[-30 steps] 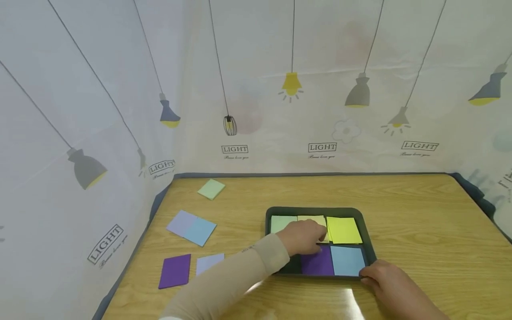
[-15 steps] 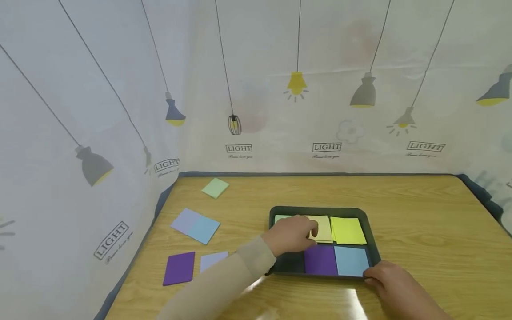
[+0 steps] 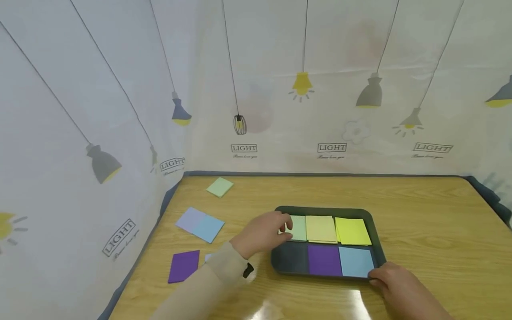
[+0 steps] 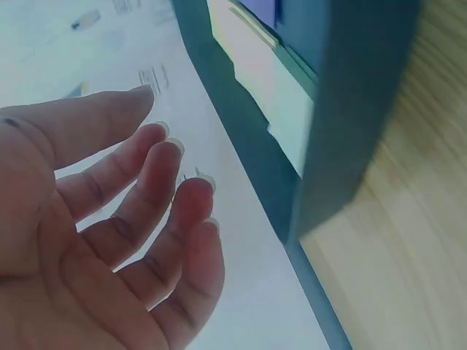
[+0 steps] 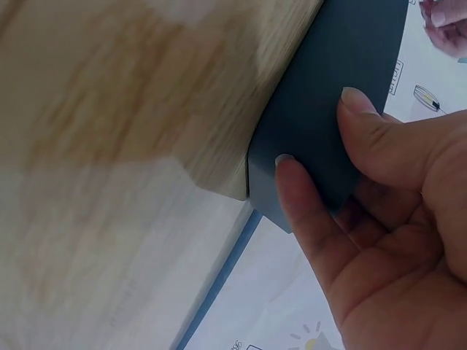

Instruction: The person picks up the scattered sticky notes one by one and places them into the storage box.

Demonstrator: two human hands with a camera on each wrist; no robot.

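Observation:
A dark tray (image 3: 291, 258) on the wooden table holds square paper notes: pale green (image 3: 297, 228), cream (image 3: 321, 229) and yellow (image 3: 354, 231) at the back, purple (image 3: 324, 260) and light blue (image 3: 356, 262) in front. The front left spot shows bare tray floor. My left hand (image 3: 264, 232) hovers over the tray's left side, fingers loosely curved; the left wrist view shows nothing in the hand (image 4: 139, 219). My right hand (image 3: 394, 276) pinches the tray's front right corner, thumb and forefinger against the wall (image 5: 321, 95) in the right wrist view.
Left of the tray lie a green note pad (image 3: 220, 187), joined lilac (image 3: 191, 219) and blue (image 3: 209, 228) notes, and a purple note (image 3: 183, 266). Another pale note is mostly hidden by the left sleeve (image 3: 212, 280). A lamp-printed curtain (image 3: 280, 111) surrounds the table.
My left hand has moved left across the tray, from over the cream and purple notes to its left side, uncovering the cream and green notes. The right hand stays at the corner.

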